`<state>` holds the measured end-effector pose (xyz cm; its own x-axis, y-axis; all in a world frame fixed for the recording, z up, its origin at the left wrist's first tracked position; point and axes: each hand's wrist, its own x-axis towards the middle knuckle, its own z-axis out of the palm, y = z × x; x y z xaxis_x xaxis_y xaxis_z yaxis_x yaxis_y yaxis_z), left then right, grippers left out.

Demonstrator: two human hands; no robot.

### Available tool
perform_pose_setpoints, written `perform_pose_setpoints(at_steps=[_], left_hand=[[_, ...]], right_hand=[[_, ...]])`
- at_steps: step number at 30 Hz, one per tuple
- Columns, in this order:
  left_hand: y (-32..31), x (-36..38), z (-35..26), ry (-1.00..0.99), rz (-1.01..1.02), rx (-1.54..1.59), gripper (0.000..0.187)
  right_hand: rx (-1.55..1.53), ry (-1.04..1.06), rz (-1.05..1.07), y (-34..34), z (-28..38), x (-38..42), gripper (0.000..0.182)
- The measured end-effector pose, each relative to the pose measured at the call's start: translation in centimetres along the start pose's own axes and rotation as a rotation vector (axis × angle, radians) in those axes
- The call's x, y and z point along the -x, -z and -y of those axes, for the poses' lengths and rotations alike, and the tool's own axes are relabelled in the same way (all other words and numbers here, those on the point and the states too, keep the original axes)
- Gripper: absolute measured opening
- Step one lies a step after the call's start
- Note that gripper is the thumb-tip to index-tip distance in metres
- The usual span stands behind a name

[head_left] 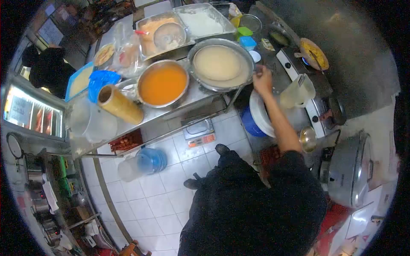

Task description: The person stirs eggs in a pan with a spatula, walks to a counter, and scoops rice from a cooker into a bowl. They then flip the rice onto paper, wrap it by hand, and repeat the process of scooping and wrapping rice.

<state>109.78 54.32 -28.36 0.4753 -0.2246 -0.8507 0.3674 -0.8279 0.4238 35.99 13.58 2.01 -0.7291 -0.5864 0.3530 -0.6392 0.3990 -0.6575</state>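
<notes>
My right hand [262, 80] is at the right rim of a large metal bowl [220, 64] of pale cream liquid; its fingers are bent, and what they hold, if anything, is too small to make out. My left hand is not in view. Left of that bowl stands a metal bowl of orange liquid [163, 83]. Behind them are a tray of orange-tinted powder with a sieve [170, 36] in it, and a tray of white powder [200, 21]. Below my right hand is a white round lid or basin [260, 113] over a blue container [250, 121].
A pan of yellow food [314, 53] is over a blue flame at the right. A clear pitcher [297, 91] stands by the stove. A large metal pot [350, 170] is at the lower right. Another person [49, 70] is at the far left. Blue buckets [151, 160] stand on the floor.
</notes>
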Motion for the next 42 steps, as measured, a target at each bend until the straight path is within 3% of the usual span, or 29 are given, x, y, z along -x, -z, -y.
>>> perform_pose_setpoints(at_steps=[2, 4, 5, 6, 7, 8, 10, 11, 12, 13, 14, 16, 17, 20, 23, 25, 28, 33, 35, 36, 37, 38, 39, 42], left_hand=[[-3.1, 2.1, 0.8, -0.034, 0.051, -0.004, 0.041], [-6.2, 3.2, 1.3, -0.116, 0.125, 0.013, 0.042], [-7.8, 3.9, 1.1, -0.178, 0.164, 0.018, 0.043], [-8.7, 4.7, 0.1, -0.177, 0.177, 0.029, 0.038], [-10.3, 5.1, -0.4, -0.390, 0.187, -0.179, 0.046], [-11.8, 6.3, 0.0, -0.529, 0.173, -0.296, 0.042], [-13.3, 11.4, -1.1, -0.703, 0.064, -0.649, 0.042], [-11.4, 7.8, 3.4, -0.996, -0.125, -1.098, 0.044], [-15.0, 16.7, -1.6, -0.569, -0.111, -0.750, 0.042], [-12.3, 11.7, 3.1, -0.801, -0.052, -0.865, 0.038], [-12.3, 13.7, 4.0, -0.772, -0.009, -0.639, 0.034], [-12.9, 19.2, 3.3, -0.345, -0.148, -0.668, 0.036], [-13.5, 22.8, 2.9, -0.230, -0.254, -0.587, 0.037], [-10.8, 19.0, 13.5, -0.055, -0.280, -0.427, 0.036], [-10.4, 19.3, 19.0, -0.077, -0.064, -0.670, 0.032], [-11.0, 17.6, 23.7, 0.072, -0.014, -0.548, 0.031], [-11.4, 14.2, 25.1, 0.041, 0.109, -0.504, 0.029], [-8.3, 5.4, 21.4, -0.188, 0.343, -0.556, 0.025], [-5.0, 9.3, 11.2, -0.404, -0.052, -0.483, 0.027], [-3.5, -2.6, 16.6, -0.741, -0.124, -0.663, 0.030], [-1.4, -0.6, 11.7, -0.732, -0.309, -0.667, 0.033], [1.0, -2.8, 8.4, -0.561, -0.179, -0.435, 0.032], [2.4, 0.9, 1.7, -0.172, -0.193, 0.396, 0.035], [9.8, -3.1, -7.2, -0.250, -0.158, 0.301, 0.037]], right_hand=[[0.349, 0.284, -0.211, -3.6, -11.0, -8.8, 0.035], [0.543, -0.144, 0.106, -2.0, -13.9, -14.4, 0.032], [0.826, 0.035, 0.319, -2.8, -21.0, -19.0, 0.033], [0.846, 0.022, 0.393, -2.7, -23.6, -21.3, 0.033], [0.859, 0.030, 0.442, -3.2, -25.6, -23.1, 0.033], [0.846, 0.062, 0.464, -4.1, -26.1, -24.7, 0.032], [0.787, 0.130, 0.486, -9.1, -27.1, -27.8, 0.032], [0.766, 0.164, 0.491, -11.7, -26.7, -29.2, 0.032], [0.744, 0.183, 0.488, -14.3, -26.3, -30.2, 0.032], [0.735, 0.210, 0.476, -16.7, -24.5, -31.2, 0.032], [0.719, 0.231, 0.457, -18.4, -22.9, -32.0, 0.031], [0.694, 0.265, 0.431, -21.5, -19.5, -32.3, 0.031], [0.677, 0.275, 0.417, -22.1, -18.6, -32.2, 0.031], [0.614, 0.272, 0.356, -22.8, -14.9, -30.8, 0.031], [0.499, 0.254, 0.241, -22.3, -11.9, -27.9, 0.030], [0.386, 0.248, 0.153, -21.6, -8.6, -24.1, 0.030], [0.172, 0.242, 0.013, -19.2, -3.1, -16.7, 0.030], [-0.251, 0.253, -0.150, -14.6, 8.9, -1.6, 0.029], [-0.415, 0.288, -0.165, -13.2, 13.9, 4.7, 0.029], [-0.503, 0.311, -0.163, -12.7, 16.9, 7.5, 0.029], [-0.580, 0.339, -0.145, -12.5, 19.9, 10.3, 0.029], [-0.652, 0.369, -0.117, -12.4, 23.1, 12.6, 0.029], [-0.731, 0.393, -0.085, -12.4, 26.3, 15.0, 0.029], [-0.969, 0.514, 0.086, -13.5, 37.7, 23.6, 0.029]])
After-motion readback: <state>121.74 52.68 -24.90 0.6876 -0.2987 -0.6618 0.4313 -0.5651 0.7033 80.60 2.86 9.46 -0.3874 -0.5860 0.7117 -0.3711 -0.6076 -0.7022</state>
